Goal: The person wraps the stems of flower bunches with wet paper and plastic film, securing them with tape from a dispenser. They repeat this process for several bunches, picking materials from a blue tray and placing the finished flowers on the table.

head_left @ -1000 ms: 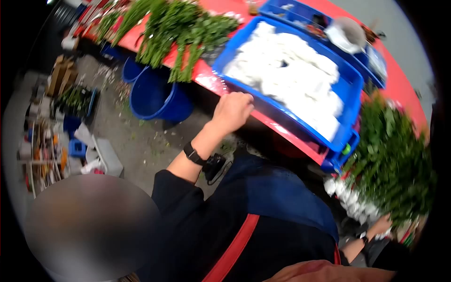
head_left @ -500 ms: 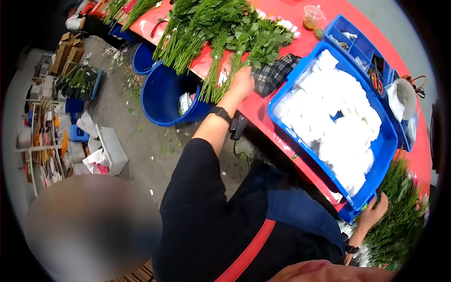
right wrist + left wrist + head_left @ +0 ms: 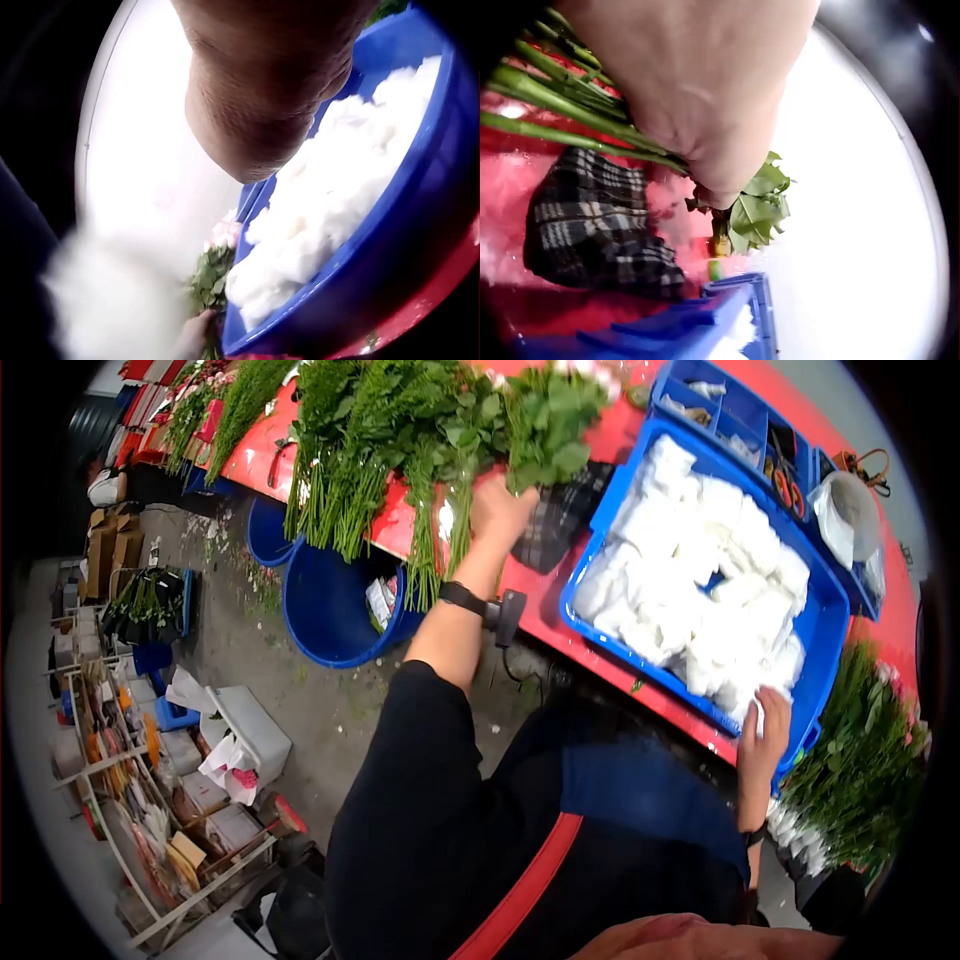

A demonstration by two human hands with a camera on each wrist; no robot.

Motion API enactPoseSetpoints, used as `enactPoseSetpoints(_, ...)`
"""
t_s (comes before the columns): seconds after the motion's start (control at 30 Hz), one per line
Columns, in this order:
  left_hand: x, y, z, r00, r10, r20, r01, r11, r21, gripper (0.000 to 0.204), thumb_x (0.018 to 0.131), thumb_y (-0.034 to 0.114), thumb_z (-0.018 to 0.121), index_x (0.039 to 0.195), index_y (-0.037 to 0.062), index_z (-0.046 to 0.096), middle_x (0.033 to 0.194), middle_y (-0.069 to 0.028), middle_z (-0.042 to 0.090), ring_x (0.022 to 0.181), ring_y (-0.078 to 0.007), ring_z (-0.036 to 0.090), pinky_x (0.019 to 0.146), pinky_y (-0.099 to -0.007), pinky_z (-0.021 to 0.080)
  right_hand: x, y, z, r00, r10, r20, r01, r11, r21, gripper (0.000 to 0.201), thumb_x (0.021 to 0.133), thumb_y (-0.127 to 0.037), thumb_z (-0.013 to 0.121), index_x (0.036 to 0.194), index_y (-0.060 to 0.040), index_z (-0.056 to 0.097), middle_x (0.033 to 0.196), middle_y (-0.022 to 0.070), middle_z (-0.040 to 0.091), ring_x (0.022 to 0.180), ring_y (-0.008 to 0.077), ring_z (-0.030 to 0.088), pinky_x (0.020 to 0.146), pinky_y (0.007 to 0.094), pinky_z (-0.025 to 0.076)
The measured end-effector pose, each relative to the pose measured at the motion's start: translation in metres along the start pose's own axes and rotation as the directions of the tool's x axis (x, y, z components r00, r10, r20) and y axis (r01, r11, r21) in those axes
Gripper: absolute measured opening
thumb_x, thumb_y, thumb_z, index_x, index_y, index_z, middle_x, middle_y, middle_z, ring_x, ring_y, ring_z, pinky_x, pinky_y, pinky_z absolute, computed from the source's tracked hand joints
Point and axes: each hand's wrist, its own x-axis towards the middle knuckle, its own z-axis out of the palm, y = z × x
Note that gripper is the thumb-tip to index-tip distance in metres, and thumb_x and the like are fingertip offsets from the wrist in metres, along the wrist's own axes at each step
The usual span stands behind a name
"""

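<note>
In the head view my left hand (image 3: 502, 512) grips a bunch of green rose stems (image 3: 577, 116) at the table's near side. Its leaves (image 3: 548, 430) fan out beyond the hand, and a dark plaid cloth (image 3: 550, 520) lies beside it. My right hand (image 3: 765, 735) is over the near right end of a blue tray (image 3: 830, 690) full of wet white cotton (image 3: 700, 550). Its fingertips overlap the cotton's edge; I cannot tell whether they pinch a piece. The right wrist view shows the back of that hand above the tray, fingers hidden.
More green bunches (image 3: 350, 440) lie along the red table (image 3: 545, 595). A divided blue box (image 3: 735, 420) with scissors (image 3: 787, 490) stands behind the tray. Blue buckets (image 3: 325, 610) are on the floor to the left. Another bunch of flowers (image 3: 860, 770) stands at right.
My left hand has moved from the table's edge up onto the rose stems and now holds them. The right hand has come up from the flowers at right to the cotton in the tray.
</note>
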Motion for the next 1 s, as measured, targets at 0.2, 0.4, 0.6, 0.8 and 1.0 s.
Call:
enactPoseSetpoints(0.2,-0.032,0.069,-0.086,0.94,0.027,0.339,0.301,0.397,-0.867,0.021,0.087,0.018,0.062,0.082,-0.0005,0.054,0.063,-0.0102,0.06,0.046,-0.0165,0.057,0.042,-0.0268,0.045,0.061,-0.076,0.048,0.927,-0.199,0.318,-0.02,0.82,0.571,0.038,0.078,-0.013,0.073,0.11,0.004,0.06,0.111,0.0197,0.061,0.104,0.0317,0.059,0.091,0.0356,0.046)
enactPoseSetpoints(0.4,-0.098,0.125,-0.116,0.989,-0.133,0.069,0.096,0.213,-0.972,0.033,0.092,0.022,0.061,0.107,-0.0051,0.053,0.079,-0.0051,0.054,0.06,-0.0166,0.057,0.051,-0.0289,0.049,0.063,-0.145,0.094,0.763,-0.298,0.573,-0.297,0.626,0.721,0.047,0.08,-0.034,0.074,0.102,0.0047,0.059,0.093,0.018,0.064,0.088,0.0259,0.062,0.079,0.0355,0.049)
enactPoseSetpoints(0.6,-0.18,0.097,-0.167,0.966,-0.151,0.209,0.213,0.923,-0.321,0.031,0.09,0.027,0.065,0.087,-0.0039,0.064,0.069,-0.0046,0.061,0.061,-0.0083,0.054,0.058,-0.0239,0.046,0.066,-0.112,0.049,0.472,-0.437,0.766,-0.415,0.656,0.63,0.028,0.085,-0.025,0.064,0.086,0.0023,0.059,0.061,0.0124,0.06,0.054,0.0184,0.061,0.055,0.0341,0.048)
enactPoseSetpoints(0.8,-0.249,0.193,-0.157,0.582,0.651,0.487,-0.789,0.597,0.144,0.07,0.054,0.017,0.084,0.118,0.0034,0.057,0.109,-0.0125,0.063,0.102,-0.0311,0.057,0.087,-0.0419,0.044,0.044,-0.059,0.029,0.331,-0.652,0.683,-0.269,0.628,0.73,0.028,0.08,-0.024,0.06,0.077,0.0042,0.061,0.06,0.0152,0.062,0.055,0.0234,0.063,0.057,0.0365,0.05)
enactPoseSetpoints(1.0,-0.255,0.19,-0.063,0.314,0.315,0.896,-0.571,0.816,-0.086,0.038,0.077,0.034,0.072,0.083,-0.0025,0.064,0.066,-0.022,0.06,0.061,-0.0386,0.059,0.061,-0.045,0.049,0.032,-0.004,0.003,0.227,-0.527,0.819,-0.633,0.559,0.536,0.038,0.085,-0.037,0.061,0.082,0.0007,0.067,0.069,0.0091,0.067,0.061,0.0147,0.063,0.058,0.0279,0.049)
